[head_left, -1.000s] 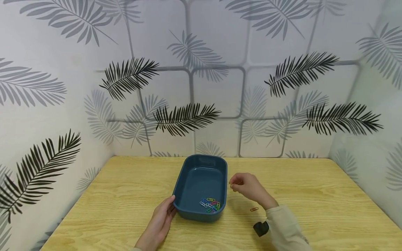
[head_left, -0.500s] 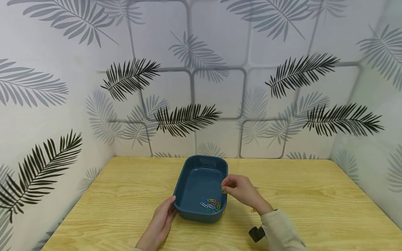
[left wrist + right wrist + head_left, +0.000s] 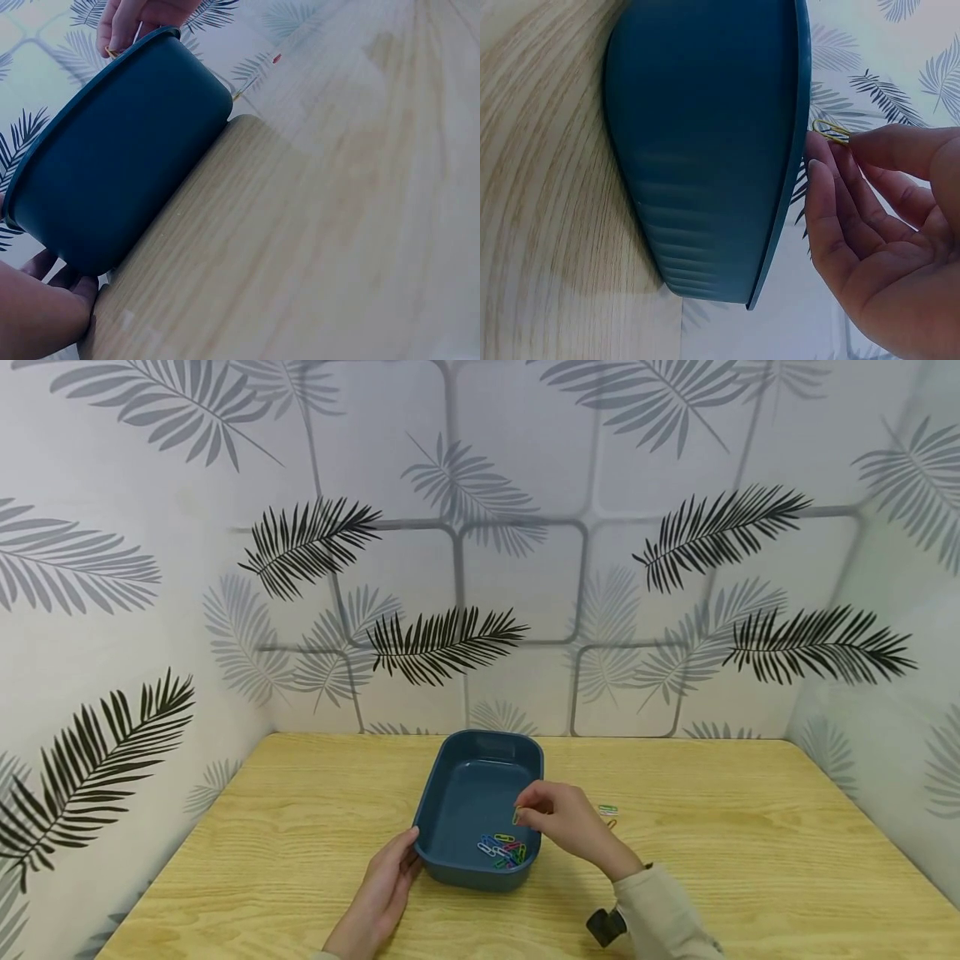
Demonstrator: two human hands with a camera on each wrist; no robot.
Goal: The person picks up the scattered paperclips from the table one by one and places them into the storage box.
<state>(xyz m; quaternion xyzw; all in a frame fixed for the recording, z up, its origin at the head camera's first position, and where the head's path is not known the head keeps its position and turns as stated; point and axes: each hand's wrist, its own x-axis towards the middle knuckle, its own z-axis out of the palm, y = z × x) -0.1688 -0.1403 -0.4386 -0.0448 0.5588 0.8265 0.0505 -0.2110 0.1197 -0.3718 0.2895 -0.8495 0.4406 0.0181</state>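
Observation:
A deep blue rectangular tray (image 3: 480,802) sits on the table, several coloured paper clips (image 3: 504,850) lying in its near right corner. My left hand (image 3: 384,885) holds the tray's near left corner, thumb at the rim and fingers against the side. Over the right rim, my right hand (image 3: 566,822) pinches a yellow paper clip (image 3: 831,130) between thumb and fingers. The right wrist view shows this clip just above the rim; the tray's wall hides its inside there. In the left wrist view, the right hand (image 3: 142,21) appears above the far rim.
On the wooden table (image 3: 712,827), to the right of the tray, lie a green and a white paper clip (image 3: 608,810), plus a reddish one (image 3: 611,824) partly behind the right hand. A black device (image 3: 606,927) is at the right wrist. A leaf-patterned wall (image 3: 480,568) stands behind.
My right hand has moved left from beside the tray to above its right side, carrying the yellow paper clip. Clips on the table behind it have come into view. The left hand stays put.

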